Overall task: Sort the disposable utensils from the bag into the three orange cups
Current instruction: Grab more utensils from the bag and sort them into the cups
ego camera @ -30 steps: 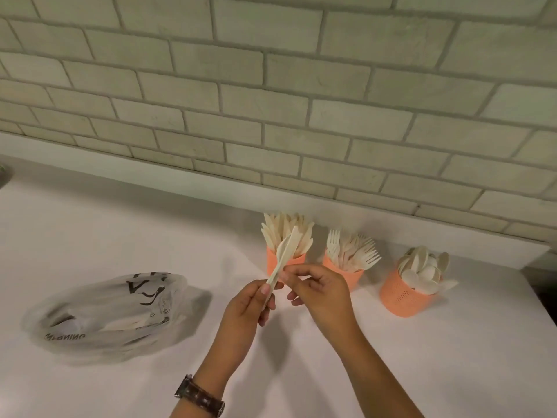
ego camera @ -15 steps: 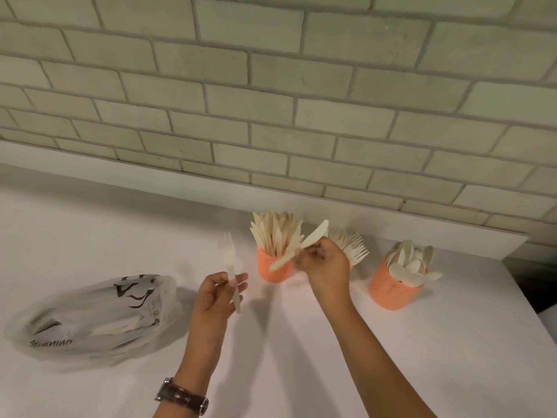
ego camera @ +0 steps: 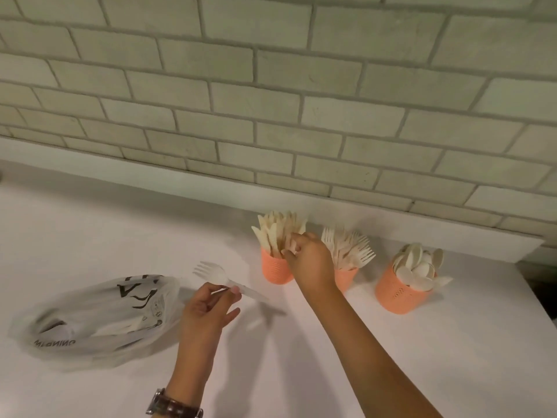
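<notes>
Three orange cups stand in a row near the wall: a knife cup, a fork cup and a spoon cup, each full of pale utensils. My right hand reaches over the knife cup's right rim, its fingertips pinching a knife that stands among the other knives in the cup. My left hand hovers above the counter between the bag and the cups and pinches a white fork by its handle, tines pointing left. The translucent plastic bag lies at the left with utensils dimly visible inside.
The white counter runs back to a low ledge under a brick wall. Its right edge drops off just past the spoon cup. A wristwatch is on my left wrist.
My right hand carried the knife from in front of the cups down into the knife cup. My left hand turned the fork from upright to nearly level.
</notes>
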A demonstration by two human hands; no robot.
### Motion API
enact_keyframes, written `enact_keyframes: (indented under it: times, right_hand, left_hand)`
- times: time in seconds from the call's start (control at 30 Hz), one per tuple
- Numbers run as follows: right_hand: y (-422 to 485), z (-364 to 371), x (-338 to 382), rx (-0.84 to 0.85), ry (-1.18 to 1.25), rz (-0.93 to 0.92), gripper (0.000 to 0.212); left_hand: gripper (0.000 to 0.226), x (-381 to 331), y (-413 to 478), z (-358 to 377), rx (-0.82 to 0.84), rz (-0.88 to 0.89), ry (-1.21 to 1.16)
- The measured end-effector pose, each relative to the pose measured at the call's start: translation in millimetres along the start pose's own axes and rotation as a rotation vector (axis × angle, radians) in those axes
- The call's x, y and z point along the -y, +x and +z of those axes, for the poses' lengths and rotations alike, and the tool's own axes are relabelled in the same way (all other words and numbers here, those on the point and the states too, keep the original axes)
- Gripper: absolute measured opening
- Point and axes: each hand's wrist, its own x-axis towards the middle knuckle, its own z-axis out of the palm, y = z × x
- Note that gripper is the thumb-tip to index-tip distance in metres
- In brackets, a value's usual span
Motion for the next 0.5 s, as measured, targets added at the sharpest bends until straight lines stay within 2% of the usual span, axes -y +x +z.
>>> enact_keyframes:
  times: [0.07,0.17,0.37,0.43,0.5]
  right_hand:
    - [-15,-14,-9,-0.055,0.071,-0.091,0.031]
    - [-49,-32,-35,-0.095,0.090,-0.127,0.024]
    - [-122,-52,-100,-0.163,0.174,0.118,0.017]
    - [-138,-55,-113,-0.145,0.180,0.165,0.016]
    - [-149,-56,-120,-0.150,0.178,0.168,0.016]
  left_hand:
    - [0.012,-4,0,12,0.021,0.016,0.035]
    - [0.010,-13,-3,41,0.059,0.104,0.086]
    - [0.010,-8,2,127,0.136,0.255,0.227]
    - [0.005,4,9,150,0.156,0.345,0.378]
    - [0.011,18,16,166,0.195,0.425,0.589]
